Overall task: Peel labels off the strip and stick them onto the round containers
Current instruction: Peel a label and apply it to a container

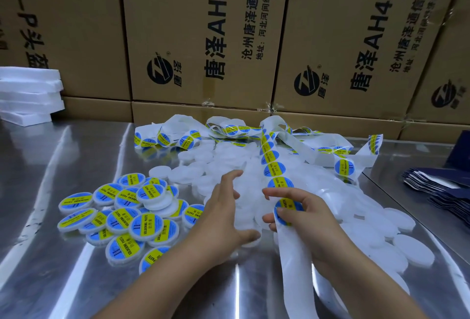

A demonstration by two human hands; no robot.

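The white paper backing strip point(273, 163) carrying round blue-and-yellow labels is laid with its long axis running from the far edge of the shiny steel tabletop point(63, 166) towards the near edge, over the heap of plain white round containers point(229, 163) at the middle. The right hand point(302, 214) is closed on the strip at its nearest round blue-and-yellow label point(287, 208), thumb and fingertips pinched on the label's rim; whether that label is already lifted from the backing cannot be told. The stripped, bare backing is seen trailing from this grip to the near edge. The left hand point(226, 209) is held open, fingers spread, just to the left of the right hand and over the unlabelled heap, with nothing clearly gripped; a white container appears to lie under its thumb, but this is washed out. The coming move is judged to turn on this short sideways gap: the label lies to the right of whichever container is picked, and the left hand is the nearer to the heap.

The labelled white containers point(122, 214) are piled towards the left edge, well apart from the strip. All containers are closed with lids, so their contents are hidden. More loose strip is tangled along the far edge before the stacked brown cardboard boxes point(203, 34)
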